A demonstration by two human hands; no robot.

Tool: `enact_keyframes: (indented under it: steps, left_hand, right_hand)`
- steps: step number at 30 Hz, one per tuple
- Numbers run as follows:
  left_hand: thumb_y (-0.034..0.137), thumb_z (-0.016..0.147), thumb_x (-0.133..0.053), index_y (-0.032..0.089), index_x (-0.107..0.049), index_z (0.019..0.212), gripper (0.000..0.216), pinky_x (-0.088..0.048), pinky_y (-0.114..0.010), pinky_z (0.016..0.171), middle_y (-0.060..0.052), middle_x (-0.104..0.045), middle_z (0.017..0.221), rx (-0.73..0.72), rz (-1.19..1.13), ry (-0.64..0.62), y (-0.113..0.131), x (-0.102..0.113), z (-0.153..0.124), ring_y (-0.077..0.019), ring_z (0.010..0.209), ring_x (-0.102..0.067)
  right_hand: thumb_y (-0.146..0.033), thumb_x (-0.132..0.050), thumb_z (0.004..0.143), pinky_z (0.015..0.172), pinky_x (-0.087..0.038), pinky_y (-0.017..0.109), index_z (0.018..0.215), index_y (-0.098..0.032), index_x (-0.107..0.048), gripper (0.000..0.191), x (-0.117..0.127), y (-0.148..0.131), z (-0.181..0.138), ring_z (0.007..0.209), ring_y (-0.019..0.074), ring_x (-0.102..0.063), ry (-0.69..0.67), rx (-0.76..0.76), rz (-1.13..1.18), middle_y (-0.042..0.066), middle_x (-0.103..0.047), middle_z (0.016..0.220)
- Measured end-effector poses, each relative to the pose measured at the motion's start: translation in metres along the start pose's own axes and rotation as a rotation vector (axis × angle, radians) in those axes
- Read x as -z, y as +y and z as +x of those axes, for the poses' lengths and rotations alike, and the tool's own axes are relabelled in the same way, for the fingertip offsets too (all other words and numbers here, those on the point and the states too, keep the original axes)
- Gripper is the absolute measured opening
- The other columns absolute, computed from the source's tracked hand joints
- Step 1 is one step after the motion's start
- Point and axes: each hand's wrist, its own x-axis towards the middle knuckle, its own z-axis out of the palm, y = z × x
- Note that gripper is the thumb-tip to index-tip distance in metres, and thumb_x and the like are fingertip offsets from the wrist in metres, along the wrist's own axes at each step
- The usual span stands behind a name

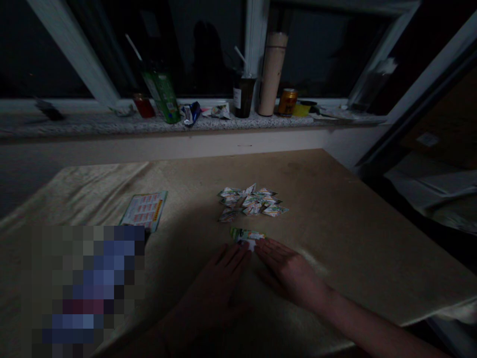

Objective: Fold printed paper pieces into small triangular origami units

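Note:
A small printed paper piece (pixel 249 234), green and white, lies flat on the table in front of me. My left hand (pixel 223 273) rests with its fingertips on the paper's lower left part, fingers stretched out. From the right, my right hand (pixel 281 261) lays its straight fingers on the paper's lower right edge. Just beyond are several folded paper pieces (pixel 253 201) with pointed ends, grouped in loose rows. To the left lies a flat printed sheet or pad (pixel 145 210) with red print. The light is dim, and my fingers cover part of the paper.
A cloth-covered table (pixel 354 238) spreads under everything. The windowsill (pixel 208 122) behind it holds a green can (pixel 164 97), a dark cup with a straw (pixel 244 97), a tall pinkish bottle (pixel 273 74) and a gold can (pixel 287 102). A blurred-out patch (pixel 89 293) covers the lower left.

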Motion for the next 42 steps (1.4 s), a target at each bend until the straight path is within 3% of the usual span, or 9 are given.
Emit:
enact_keyframes:
  steps: [4, 8, 17, 21, 26, 32, 37, 42]
  left_hand:
    - [0.055, 0.077, -0.051, 0.016, -0.014, 0.141, 0.084, -0.012, -0.044, 0.109, -0.01, -0.019, 0.147, 0.002, -0.01, 0.004, 0.003, 0.002, 0.0, -0.0276, 0.133, -0.018]
    - [0.055, 0.077, -0.051, 0.016, -0.014, 0.141, 0.084, -0.011, -0.044, 0.11, -0.01, -0.018, 0.147, 0.015, -0.012, 0.009, 0.004, 0.003, -0.001, -0.0268, 0.134, -0.017]
    - [0.049, 0.079, -0.051, 0.013, -0.014, 0.141, 0.081, -0.017, -0.039, 0.11, -0.011, -0.014, 0.148, 0.008, -0.044, 0.013, 0.002, 0.002, -0.003, -0.0246, 0.134, -0.015]
    - [0.05, 0.078, -0.052, 0.012, -0.015, 0.141, 0.082, -0.016, -0.04, 0.11, -0.012, -0.016, 0.147, 0.017, -0.021, 0.028, 0.004, 0.002, -0.003, -0.0255, 0.134, -0.016]
    - [0.052, 0.078, -0.051, 0.015, -0.016, 0.141, 0.081, -0.013, -0.044, 0.109, -0.01, -0.018, 0.147, -0.025, 0.021, 0.041, -0.001, -0.001, -0.004, -0.0273, 0.133, -0.018]
    - [0.058, 0.074, -0.053, 0.024, -0.021, 0.14, 0.08, -0.019, -0.048, 0.105, -0.009, -0.008, 0.149, 0.04, 0.017, 0.089, -0.011, -0.003, -0.005, -0.0329, 0.133, -0.014]
    - [0.063, 0.078, -0.042, 0.012, -0.018, 0.141, 0.084, -0.012, -0.043, 0.109, -0.013, -0.02, 0.146, 0.079, 0.039, 0.089, -0.013, 0.0, -0.004, -0.0269, 0.133, -0.019]
    - [0.058, 0.08, -0.042, 0.011, -0.02, 0.14, 0.079, -0.011, -0.042, 0.109, -0.013, -0.022, 0.146, 0.086, 0.08, 0.078, -0.011, 0.003, -0.002, -0.0252, 0.133, -0.02]
  right_hand:
    - [-0.021, -0.045, 0.086, 0.102, -0.039, 0.039, 0.127, -0.013, -0.046, 0.042, -0.007, -0.001, -0.002, 0.12, 0.0211, -0.045, 0.043, -0.006, 0.009, 0.011, -0.051, 0.128]
    - [-0.015, -0.043, 0.086, 0.105, -0.035, 0.037, 0.133, -0.017, -0.038, 0.047, -0.004, 0.0, -0.001, 0.124, 0.017, -0.041, -0.018, 0.035, 0.118, 0.006, -0.045, 0.134]
    - [-0.018, -0.044, 0.087, 0.103, -0.038, 0.037, 0.131, -0.02, -0.042, 0.044, -0.004, -0.003, 0.001, 0.12, 0.018, -0.046, -0.023, -0.003, 0.117, 0.006, -0.05, 0.13]
    - [-0.019, -0.043, 0.088, 0.106, -0.032, 0.04, 0.131, -0.019, -0.041, 0.044, -0.006, -0.002, 0.001, 0.121, 0.0179, -0.045, -0.021, 0.024, 0.084, 0.006, -0.051, 0.129]
    - [-0.019, -0.046, 0.086, 0.105, -0.034, 0.041, 0.128, -0.013, -0.046, 0.042, -0.007, -0.001, -0.002, 0.123, 0.021, -0.042, 0.004, -0.01, 0.058, 0.01, -0.05, 0.13]
    - [-0.021, -0.048, 0.085, 0.101, -0.04, 0.04, 0.124, -0.014, -0.051, 0.04, -0.006, 0.001, -0.002, 0.118, 0.0222, -0.048, -0.004, -0.04, 0.088, 0.01, -0.052, 0.127]
    - [-0.022, -0.049, 0.085, 0.099, -0.042, 0.041, 0.123, -0.017, -0.053, 0.038, -0.003, 0.003, 0.0, 0.116, 0.0225, -0.05, 0.022, -0.015, 0.128, 0.009, -0.055, 0.124]
    - [-0.021, -0.048, 0.085, 0.101, -0.039, 0.041, 0.123, -0.014, -0.051, 0.039, -0.005, 0.006, -0.003, 0.118, 0.0225, -0.047, 0.026, -0.007, 0.085, 0.011, -0.053, 0.126]
